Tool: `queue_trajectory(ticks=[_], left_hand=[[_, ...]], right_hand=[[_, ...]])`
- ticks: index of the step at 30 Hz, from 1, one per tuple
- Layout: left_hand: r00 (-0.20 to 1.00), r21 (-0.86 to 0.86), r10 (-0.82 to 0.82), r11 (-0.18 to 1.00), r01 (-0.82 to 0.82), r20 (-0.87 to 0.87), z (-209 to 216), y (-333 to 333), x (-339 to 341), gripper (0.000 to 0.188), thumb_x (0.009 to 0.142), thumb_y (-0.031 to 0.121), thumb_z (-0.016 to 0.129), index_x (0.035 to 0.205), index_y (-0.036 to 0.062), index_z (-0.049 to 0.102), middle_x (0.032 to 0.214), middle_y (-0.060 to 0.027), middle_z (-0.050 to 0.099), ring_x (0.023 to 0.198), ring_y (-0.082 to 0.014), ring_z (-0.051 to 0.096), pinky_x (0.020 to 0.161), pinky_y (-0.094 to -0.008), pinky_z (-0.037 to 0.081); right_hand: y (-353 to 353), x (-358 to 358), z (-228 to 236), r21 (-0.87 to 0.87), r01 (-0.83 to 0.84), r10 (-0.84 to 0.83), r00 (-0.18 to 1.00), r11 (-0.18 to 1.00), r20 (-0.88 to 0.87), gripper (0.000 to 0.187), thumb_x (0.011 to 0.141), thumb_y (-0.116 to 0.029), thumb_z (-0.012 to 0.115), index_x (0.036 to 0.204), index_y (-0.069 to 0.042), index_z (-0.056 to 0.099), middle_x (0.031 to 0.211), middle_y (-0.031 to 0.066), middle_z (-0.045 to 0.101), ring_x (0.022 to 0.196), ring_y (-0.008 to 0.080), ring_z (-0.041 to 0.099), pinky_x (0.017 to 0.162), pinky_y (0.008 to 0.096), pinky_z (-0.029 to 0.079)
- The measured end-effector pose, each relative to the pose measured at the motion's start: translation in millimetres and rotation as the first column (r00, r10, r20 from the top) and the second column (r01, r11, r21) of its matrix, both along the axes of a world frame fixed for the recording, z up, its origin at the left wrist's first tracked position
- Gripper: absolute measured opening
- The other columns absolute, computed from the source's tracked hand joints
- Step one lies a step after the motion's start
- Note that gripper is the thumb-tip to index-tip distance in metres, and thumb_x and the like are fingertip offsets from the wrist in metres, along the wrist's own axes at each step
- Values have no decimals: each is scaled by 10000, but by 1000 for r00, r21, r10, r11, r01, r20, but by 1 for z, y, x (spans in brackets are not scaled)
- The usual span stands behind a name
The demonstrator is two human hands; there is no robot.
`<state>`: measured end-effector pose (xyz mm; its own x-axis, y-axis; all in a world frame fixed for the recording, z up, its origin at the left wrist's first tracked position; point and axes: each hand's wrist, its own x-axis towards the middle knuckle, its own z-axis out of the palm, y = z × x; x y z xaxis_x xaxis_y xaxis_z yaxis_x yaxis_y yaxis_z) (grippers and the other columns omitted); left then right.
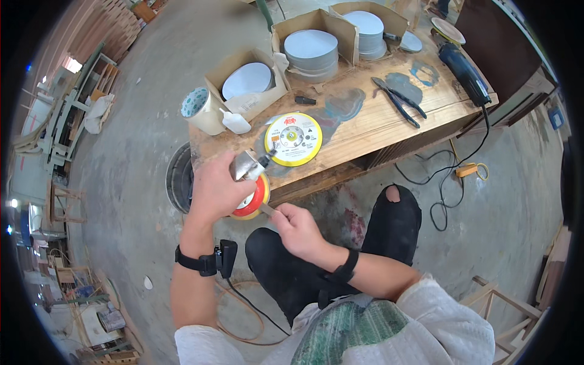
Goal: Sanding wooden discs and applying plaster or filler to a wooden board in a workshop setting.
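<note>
My left hand [210, 185] is wrapped round a silver air sander [244, 165], held at the bench's near left corner. Beneath that hand shows the sander's round pad [263, 190], red and yellow at its rim. My right hand [299, 230] is closed on a flat metal tool [267, 208], whose far end meets the pad's edge; its exact kind is hidden by my fingers. Just beyond the sander, a white backing pad with a yellow rim [309, 143] lies face up on the wooden bench [340, 149].
Boxes of pale round discs [310, 45] line the bench's back. A paper cup [210, 121] and white squeeze bottle [236, 122] stand left. Pliers [398, 100] and a corded power tool [463, 70] lie right. A dark bucket [177, 179] is beside the bench; cable [447, 204] coils on the floor.
</note>
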<state>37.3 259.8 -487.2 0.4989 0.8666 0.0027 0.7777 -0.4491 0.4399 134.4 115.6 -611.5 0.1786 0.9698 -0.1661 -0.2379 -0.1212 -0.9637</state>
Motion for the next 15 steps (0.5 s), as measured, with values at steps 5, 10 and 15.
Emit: queue_trajectory(ticks=[5,10,15], left_hand=[[998,6,69,998,-69,0,-2,-2,3,407,649,267,710,942,-6,640,825,-221,665,796,-387,655,725,-439,513],[998,10,62,998,-63,31,1,0,5,414,650,256,711,967,-2,646,844,-220,673,802,-380,659,736,-426,520],[926,-126,128,988,-89,355,-9,9,-26,420,650,113,635,1046,-25,633,955,-136,700,878,-246,686,810,-356,530]], right_hand=[[2,-22,1,-11,69,-69,997,998,39,216,960,-184,583,887,15,624,704,146,609,651,193,576,634,361,469],[33,8,-2,7,72,-72,995,997,62,198,945,-162,608,901,29,632,746,113,659,650,167,584,612,337,471],[43,18,32,210,152,-169,983,966,65,143,935,-119,630,1014,-1,615,849,79,662,720,118,588,648,290,482]])
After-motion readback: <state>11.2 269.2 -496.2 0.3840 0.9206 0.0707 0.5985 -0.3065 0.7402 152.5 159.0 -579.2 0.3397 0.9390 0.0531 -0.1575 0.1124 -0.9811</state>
